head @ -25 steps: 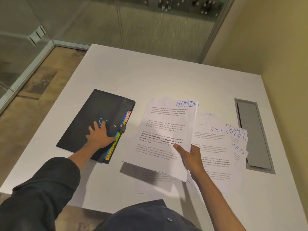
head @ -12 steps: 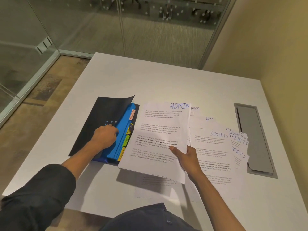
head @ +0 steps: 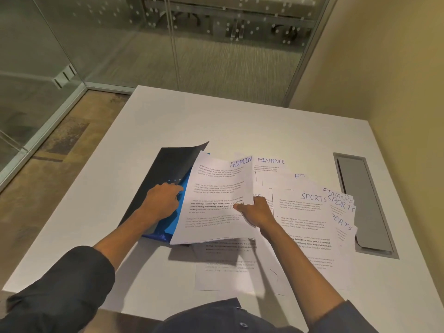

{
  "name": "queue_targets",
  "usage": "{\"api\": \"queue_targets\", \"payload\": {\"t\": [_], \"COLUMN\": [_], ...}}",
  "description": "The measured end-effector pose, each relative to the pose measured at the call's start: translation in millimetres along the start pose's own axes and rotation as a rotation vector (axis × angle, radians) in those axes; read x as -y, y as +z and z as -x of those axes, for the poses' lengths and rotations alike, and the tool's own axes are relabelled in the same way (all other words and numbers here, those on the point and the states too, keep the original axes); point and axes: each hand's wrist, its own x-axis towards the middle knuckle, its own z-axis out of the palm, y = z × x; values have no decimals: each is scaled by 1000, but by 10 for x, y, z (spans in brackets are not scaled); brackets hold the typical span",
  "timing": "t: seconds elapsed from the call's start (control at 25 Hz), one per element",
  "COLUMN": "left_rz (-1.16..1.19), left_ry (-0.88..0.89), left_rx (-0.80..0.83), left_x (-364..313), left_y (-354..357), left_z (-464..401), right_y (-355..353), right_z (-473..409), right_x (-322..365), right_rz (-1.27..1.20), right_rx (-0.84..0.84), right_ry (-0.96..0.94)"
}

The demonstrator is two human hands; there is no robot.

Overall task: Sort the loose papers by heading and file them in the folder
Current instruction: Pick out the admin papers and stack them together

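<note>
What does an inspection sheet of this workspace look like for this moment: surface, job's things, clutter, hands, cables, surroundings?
Surface: white table with a grey hatch set into its right side.
Job's things: black folder with its cover lifted, blue dividers showing; ADMIN papers held over its opening; SPORTS papers and a FINANCE sheet spread on the table to the right.
Clutter: nothing seen.
Hands: left hand rests in the folder opening, fingers at the dividers; right hand grips the ADMIN papers by their right edge.
Cables: nothing seen.
Surroundings: glass walls behind, beige wall to the right.
</note>
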Motion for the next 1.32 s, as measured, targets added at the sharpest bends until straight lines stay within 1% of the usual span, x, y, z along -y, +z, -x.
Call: {"api": "queue_targets", "payload": {"t": [0.28,0.44,0.6,0.72,0.88,1.04,1.16,1.32], "left_rz": [32,16,-22,-58,-11,10,28,75], "left_ry": [-67,-11,41,94,116,127,133,98], "left_rx": [-41,-16,-18,1,-7,-47,-88,-86], "left_x": [-38,-90,-149,-192,-268,-407,-520,-527], "left_y": [-88,-54,-9,30,78,44,0,-16], "left_z": [-74,-36,17,37,44,19,-20,-67], "right_y": [-78,-105,-37,81,293,541,747,900], "right_z": [45,67,4,-71,-175,-206,-197,-194], "right_x": [5,72,235,351,399,331,305,345], "right_rz": [25,24,65,123,256,249,243,320], "right_rx": [12,23,-3,-45,-79,-127,-131,-193], "right_ry": [6,-28,-41,-66,-111,-99,-128,-167]}}
